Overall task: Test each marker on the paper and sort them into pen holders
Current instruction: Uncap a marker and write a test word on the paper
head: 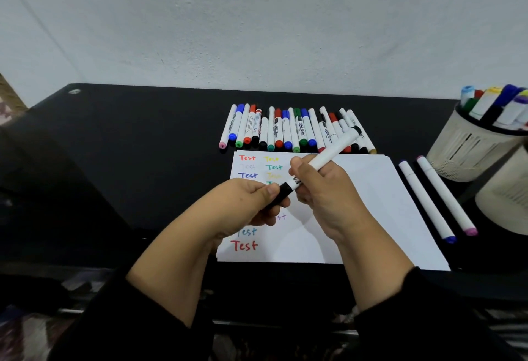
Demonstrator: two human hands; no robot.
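Pale, rough-plastered wall [257, 17] filling the upper view, evenly lit. Glossy black desk [128, 146] set against it, small round hole [74, 91] near its far-left corner.

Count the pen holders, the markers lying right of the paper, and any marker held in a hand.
Pen holders: 2
Loose markers right of the paper: 2
Held marker, in left hand and right hand: 1
Total: 5

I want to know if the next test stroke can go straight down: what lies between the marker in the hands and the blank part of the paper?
Nothing visible does. The marker is held above the paper, whose bare area lies just right of the right hand. Only its black cap, gripped by the left hand, still covers the tip.
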